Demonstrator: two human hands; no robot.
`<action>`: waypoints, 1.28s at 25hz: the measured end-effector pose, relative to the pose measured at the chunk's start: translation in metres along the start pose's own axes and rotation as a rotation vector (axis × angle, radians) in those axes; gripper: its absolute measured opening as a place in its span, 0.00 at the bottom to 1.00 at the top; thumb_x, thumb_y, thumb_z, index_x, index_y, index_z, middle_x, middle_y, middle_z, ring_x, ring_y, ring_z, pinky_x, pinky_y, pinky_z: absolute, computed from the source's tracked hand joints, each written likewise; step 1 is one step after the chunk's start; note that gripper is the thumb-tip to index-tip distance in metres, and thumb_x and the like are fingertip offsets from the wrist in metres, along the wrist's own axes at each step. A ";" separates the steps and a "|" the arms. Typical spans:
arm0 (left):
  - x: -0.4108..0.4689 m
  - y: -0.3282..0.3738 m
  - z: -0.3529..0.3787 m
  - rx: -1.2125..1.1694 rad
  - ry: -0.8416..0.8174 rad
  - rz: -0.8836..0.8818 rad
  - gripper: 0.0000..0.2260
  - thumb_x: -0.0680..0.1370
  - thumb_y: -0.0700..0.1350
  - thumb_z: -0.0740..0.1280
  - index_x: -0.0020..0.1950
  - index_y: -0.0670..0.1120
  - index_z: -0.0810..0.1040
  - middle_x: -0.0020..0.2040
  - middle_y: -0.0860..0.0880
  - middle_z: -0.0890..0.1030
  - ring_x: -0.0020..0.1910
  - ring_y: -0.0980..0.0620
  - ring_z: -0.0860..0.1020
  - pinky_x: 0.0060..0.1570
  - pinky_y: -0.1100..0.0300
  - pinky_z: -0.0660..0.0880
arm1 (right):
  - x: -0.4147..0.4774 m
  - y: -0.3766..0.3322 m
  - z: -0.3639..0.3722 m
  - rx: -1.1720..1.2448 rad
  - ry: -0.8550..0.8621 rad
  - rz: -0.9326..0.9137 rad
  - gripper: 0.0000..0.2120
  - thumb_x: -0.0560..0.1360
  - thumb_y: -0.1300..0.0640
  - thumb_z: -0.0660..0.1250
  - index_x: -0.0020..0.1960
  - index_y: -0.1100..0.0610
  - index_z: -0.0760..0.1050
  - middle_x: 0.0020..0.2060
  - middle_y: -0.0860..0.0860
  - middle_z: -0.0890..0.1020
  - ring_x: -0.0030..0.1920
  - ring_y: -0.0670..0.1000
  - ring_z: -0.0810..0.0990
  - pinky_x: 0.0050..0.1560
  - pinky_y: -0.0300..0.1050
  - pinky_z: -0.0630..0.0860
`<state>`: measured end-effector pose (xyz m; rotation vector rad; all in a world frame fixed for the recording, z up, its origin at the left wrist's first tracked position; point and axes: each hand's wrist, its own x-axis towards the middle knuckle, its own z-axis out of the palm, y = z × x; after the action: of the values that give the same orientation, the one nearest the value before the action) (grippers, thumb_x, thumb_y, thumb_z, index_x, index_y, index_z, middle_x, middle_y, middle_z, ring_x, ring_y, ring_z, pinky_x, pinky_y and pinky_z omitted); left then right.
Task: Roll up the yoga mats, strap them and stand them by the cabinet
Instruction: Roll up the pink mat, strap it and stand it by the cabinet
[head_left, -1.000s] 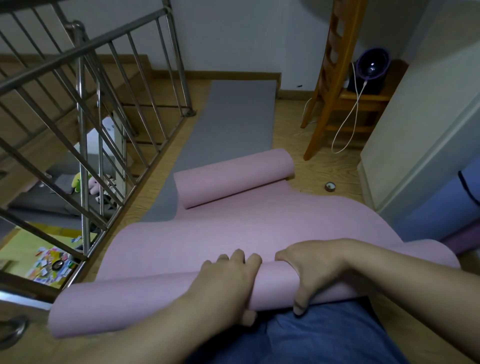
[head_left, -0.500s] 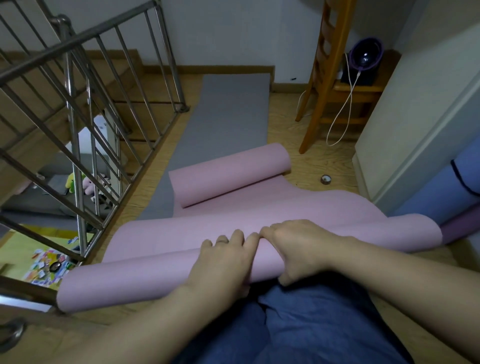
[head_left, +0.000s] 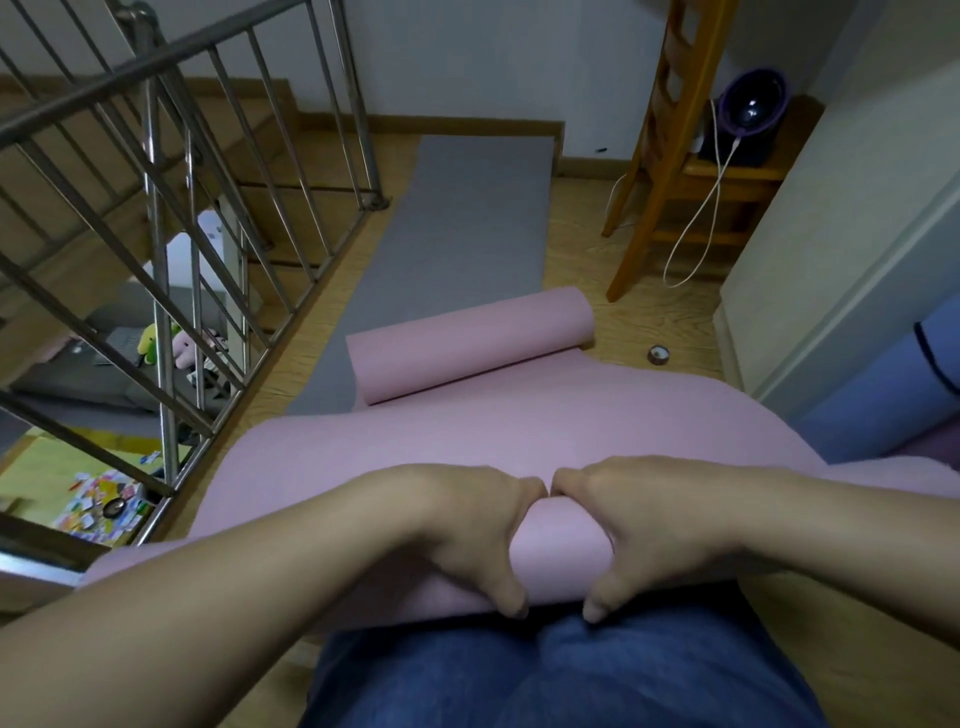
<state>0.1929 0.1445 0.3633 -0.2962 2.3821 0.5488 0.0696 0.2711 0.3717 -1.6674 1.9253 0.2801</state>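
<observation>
Fingers (head_left: 498, 488) of both hands curled over pink mat (head_left: 558, 551) roll, thumbs beneath.

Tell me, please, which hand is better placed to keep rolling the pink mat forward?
Neither clearly: the left hand and right hand both grip the middle of the pink mat side by side, so rolling with both seems best.

Wood-look flooring (head_left: 571, 244) runs ahead of the grip to a pale wall (head_left: 467, 57). A steel stair railing (head_left: 171, 218) stands left of it; a wooden ladder (head_left: 660, 156) and pale cabinet (head_left: 831, 249) rise beyond, to the right.
</observation>
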 end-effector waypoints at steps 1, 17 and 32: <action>0.004 0.000 0.001 -0.043 -0.070 0.007 0.31 0.68 0.54 0.75 0.66 0.54 0.66 0.58 0.52 0.77 0.53 0.50 0.76 0.54 0.58 0.74 | -0.002 -0.003 0.007 -0.038 0.023 -0.001 0.35 0.64 0.36 0.73 0.63 0.50 0.64 0.58 0.50 0.74 0.55 0.53 0.74 0.53 0.46 0.71; -0.005 -0.015 0.038 0.173 0.481 -0.075 0.32 0.67 0.66 0.68 0.65 0.53 0.64 0.59 0.52 0.74 0.56 0.48 0.74 0.48 0.56 0.68 | 0.031 0.008 0.000 0.071 -0.039 0.039 0.42 0.61 0.36 0.76 0.67 0.51 0.64 0.58 0.48 0.74 0.55 0.51 0.73 0.55 0.46 0.73; 0.015 -0.033 -0.017 0.420 -0.184 -0.462 0.44 0.60 0.79 0.62 0.61 0.46 0.76 0.57 0.47 0.80 0.54 0.44 0.78 0.57 0.53 0.73 | 0.067 0.023 -0.019 0.171 -0.197 0.056 0.34 0.60 0.41 0.79 0.60 0.50 0.68 0.55 0.47 0.75 0.57 0.51 0.74 0.57 0.44 0.73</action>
<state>0.1834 0.1062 0.3554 -0.5557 2.0886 -0.1332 0.0380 0.2101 0.3460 -1.4226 1.7970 0.2819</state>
